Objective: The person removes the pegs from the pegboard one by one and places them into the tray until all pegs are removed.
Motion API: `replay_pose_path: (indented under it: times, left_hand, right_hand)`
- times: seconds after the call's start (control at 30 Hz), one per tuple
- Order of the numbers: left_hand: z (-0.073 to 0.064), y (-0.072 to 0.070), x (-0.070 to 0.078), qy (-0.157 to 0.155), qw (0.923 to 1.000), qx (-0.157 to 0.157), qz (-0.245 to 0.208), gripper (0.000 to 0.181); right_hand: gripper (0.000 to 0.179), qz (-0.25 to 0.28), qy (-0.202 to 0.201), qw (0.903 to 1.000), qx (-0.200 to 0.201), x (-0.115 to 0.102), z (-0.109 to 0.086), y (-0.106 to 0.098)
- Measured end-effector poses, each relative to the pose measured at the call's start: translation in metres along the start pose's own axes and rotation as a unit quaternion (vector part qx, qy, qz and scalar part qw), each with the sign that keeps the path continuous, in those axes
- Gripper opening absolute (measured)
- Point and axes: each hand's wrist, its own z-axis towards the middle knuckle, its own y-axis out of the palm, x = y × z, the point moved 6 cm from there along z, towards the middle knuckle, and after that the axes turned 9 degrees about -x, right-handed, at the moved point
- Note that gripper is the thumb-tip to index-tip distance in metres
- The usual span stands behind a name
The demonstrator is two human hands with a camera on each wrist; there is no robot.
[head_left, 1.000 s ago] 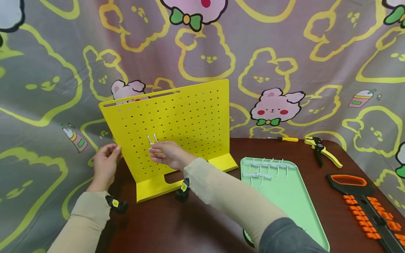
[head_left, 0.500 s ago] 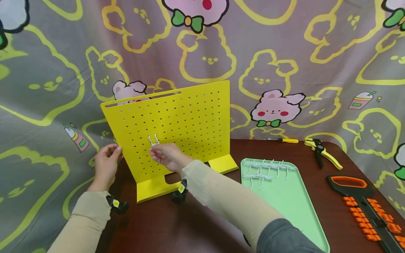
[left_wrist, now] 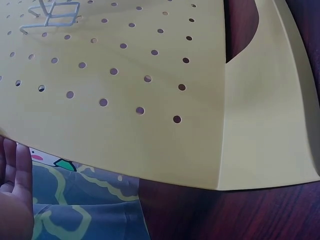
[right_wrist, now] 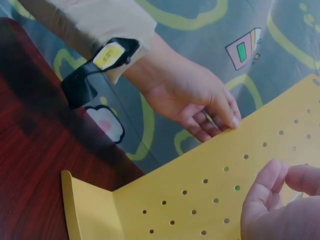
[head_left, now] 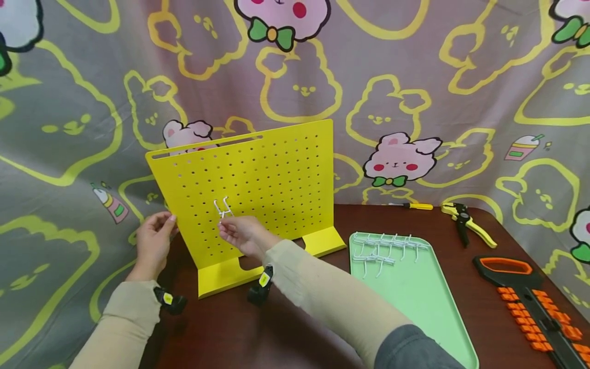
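A yellow pegboard [head_left: 258, 179] stands upright on its flat feet on the brown table. At its left edge my left hand [head_left: 153, 243] grips the board, with the thumb at the front and the fingers partly hidden behind. My right hand [head_left: 244, 236] pinches a white wire hook [head_left: 225, 212] between thumb and fingertips, in front of the board's lower left part. In the left wrist view the hook's wire frame [left_wrist: 62, 24] lies close to the perforated face; whether its ends sit in holes I cannot tell. The right wrist view mostly hides the hook behind the right hand [right_wrist: 270, 210].
To the right lies a light green tray [head_left: 415, 302] with several white wire hooks [head_left: 384, 246] at its far end. Beyond it are a yellow screwdriver [head_left: 417, 206], yellow-and-black pliers [head_left: 465, 220] and a black rack with orange clips [head_left: 521, 292]. A patterned curtain [head_left: 392, 51] hangs behind.
My right hand has lowered slightly, still pinching the hook, and more of the hook's wire shows above the fingers. The left hand stays on the board's edge.
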Motion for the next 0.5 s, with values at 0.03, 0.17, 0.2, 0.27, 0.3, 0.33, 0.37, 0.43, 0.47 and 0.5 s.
replay_pose_path:
  times: [0.03,0.17,0.2,0.27,0.3,0.33,0.37,0.43,0.47,0.5]
  left_hand:
    - [-0.0001,0.0002,0.0001,-0.001,1.0,-0.001,0.001,0.011]
    - [0.0001,0.001,-0.0004,-0.003,1.0,-0.002,-0.002,0.011]
    - [0.0001,0.0012,-0.0005,-0.005,1.0,-0.002,-0.001,0.011]
    - [0.0002,0.0018,-0.0006,-0.006,1.0,-0.003,0.002,0.012]
    - [0.0001,0.002,-0.0006,-0.006,1.0,-0.003,0.006,0.013]
    - [-0.0001,0.0022,-0.0005,-0.005,0.9999,-0.004,0.008,0.015]
    - [-0.0003,0.0022,-0.0004,-0.005,0.9999,-0.004,0.011,0.016]
    - [-0.0006,0.0018,-0.0002,-0.003,0.9999,-0.004,0.012,0.017]
    - [-0.0007,0.0013,-0.0003,-0.003,1.0,-0.003,0.004,0.017]
    - [-0.0008,0.0007,0.0,-0.002,1.0,-0.002,0.002,0.016]
  right_hand:
    - [0.011,0.0,0.001,1.0,-0.001,0.0,0.0001,0.0005]
    - [0.015,-0.001,0.005,0.9999,-0.011,-0.0003,0.0001,0.0052]
    - [0.016,-0.002,0.004,0.9999,-0.014,-0.0004,0.0001,0.0065]
    - [0.016,-0.007,0.0,0.9998,-0.02,-0.0011,-0.0002,0.0085]
    - [0.015,-0.014,-0.002,0.9997,-0.022,-0.0016,-0.0006,0.0089]
    - [0.013,-0.019,-0.004,0.9996,-0.023,-0.002,-0.0011,0.0087]
    - [0.012,-0.028,-0.006,0.9993,-0.024,-0.0022,-0.0017,0.0082]
    - [0.008,-0.056,-0.011,0.998,-0.029,-0.0036,-0.0036,0.0067]
    - [0.008,-0.072,-0.015,0.9969,-0.03,-0.0046,-0.0046,0.0055]
    - [0.008,-0.088,-0.021,0.9954,-0.033,-0.006,-0.0058,0.0044]
